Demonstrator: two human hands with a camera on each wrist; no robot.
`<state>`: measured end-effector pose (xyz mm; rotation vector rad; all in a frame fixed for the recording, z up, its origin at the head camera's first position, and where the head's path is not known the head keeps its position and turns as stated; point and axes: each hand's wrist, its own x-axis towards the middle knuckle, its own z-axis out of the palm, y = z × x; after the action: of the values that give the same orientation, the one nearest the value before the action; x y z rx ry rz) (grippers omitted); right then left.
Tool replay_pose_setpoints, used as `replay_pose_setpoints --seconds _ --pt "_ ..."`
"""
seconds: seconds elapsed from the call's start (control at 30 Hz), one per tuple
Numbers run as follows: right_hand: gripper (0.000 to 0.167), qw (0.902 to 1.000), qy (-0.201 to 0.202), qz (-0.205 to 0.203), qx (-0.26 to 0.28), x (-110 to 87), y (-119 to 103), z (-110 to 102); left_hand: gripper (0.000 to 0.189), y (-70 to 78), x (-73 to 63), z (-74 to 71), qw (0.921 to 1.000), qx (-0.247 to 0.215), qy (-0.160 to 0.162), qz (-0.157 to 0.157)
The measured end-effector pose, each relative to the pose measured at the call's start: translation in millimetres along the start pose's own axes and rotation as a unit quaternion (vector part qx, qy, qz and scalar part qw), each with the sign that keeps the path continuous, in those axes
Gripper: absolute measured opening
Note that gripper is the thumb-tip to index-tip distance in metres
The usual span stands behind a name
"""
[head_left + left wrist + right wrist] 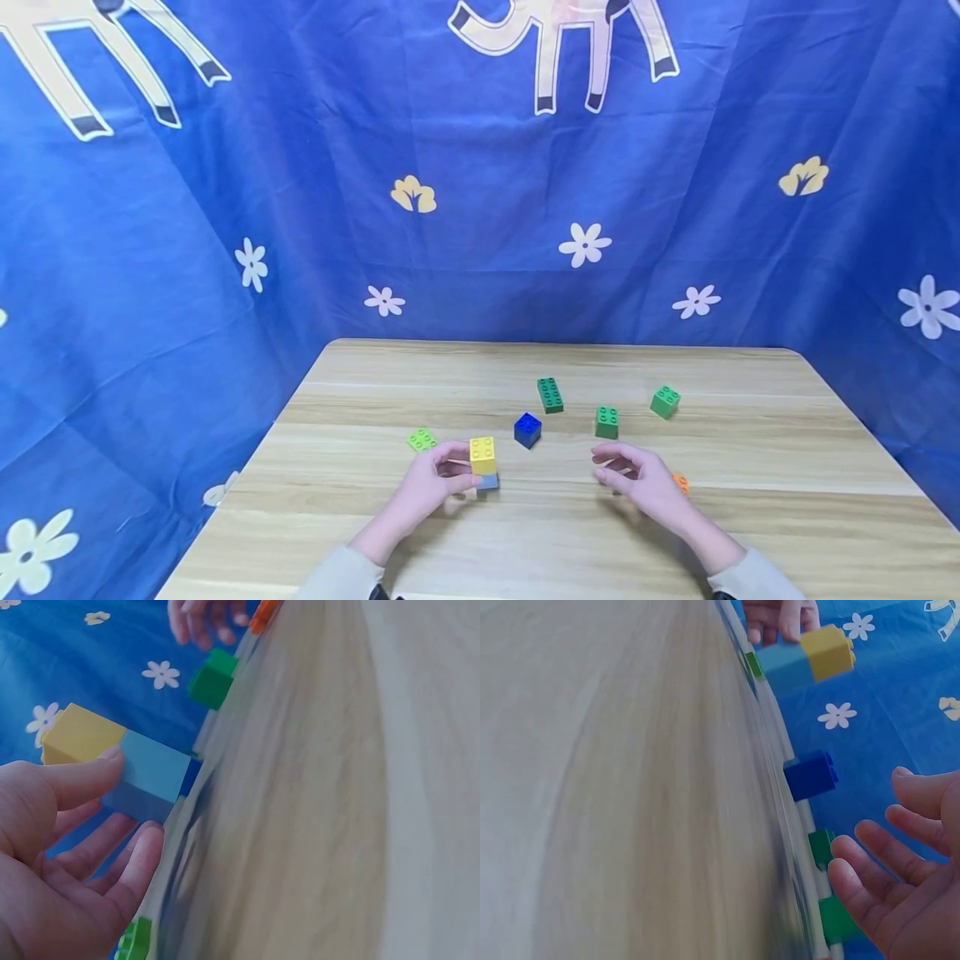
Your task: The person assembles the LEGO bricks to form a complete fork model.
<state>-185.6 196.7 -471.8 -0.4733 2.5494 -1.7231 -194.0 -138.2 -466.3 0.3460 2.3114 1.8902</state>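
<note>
With thumb and fingers, my left hand [427, 487] holds a stack of two toy building bricks. A yellow brick [482, 455] sits on top of a light blue brick [156, 765], and the thumb lies near their seam. Whether the stack touches the table, I cannot tell. My right hand [637, 478] hovers over the table to the right, fingers loosely bent and holding nothing. Just beyond it stands a green brick [607, 422]. An orange brick [681, 483] is partly hidden behind that hand. Between the hands and farther back is a dark blue brick [527, 430].
A lime green brick [422, 439] lies behind my left hand. Farther back are a long dark green brick [551, 395] and another green brick [665, 401]. The wooden table [787, 533] ends at a blue patterned curtain [480, 250].
</note>
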Motion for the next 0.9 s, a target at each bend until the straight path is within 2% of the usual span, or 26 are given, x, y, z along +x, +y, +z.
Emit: replay_pose_setpoints --seconds 0.23,0.53,0.7,0.9 --pt "0.039 0.9998 0.018 -0.009 0.006 -5.7 5 -13 0.048 5.1 -4.1 -17.7 0.9979 0.028 0.052 -0.024" --pt "0.038 0.9988 0.047 -0.006 0.014 -14.3 11 -28 0.045 5.5 -6.9 -33.8 0.9955 0.035 0.084 -0.025" --pt "0.035 0.997 0.074 -0.016 -0.019 -20.0 15 -37 0.046 4.2 -8.3 -43.2 0.9944 0.033 0.095 -0.031" --pt "0.035 0.9944 0.092 0.0 -0.052 -26.3 21 -48 0.048 0.9 -11.9 -56.7 0.9915 0.038 0.12 -0.034"
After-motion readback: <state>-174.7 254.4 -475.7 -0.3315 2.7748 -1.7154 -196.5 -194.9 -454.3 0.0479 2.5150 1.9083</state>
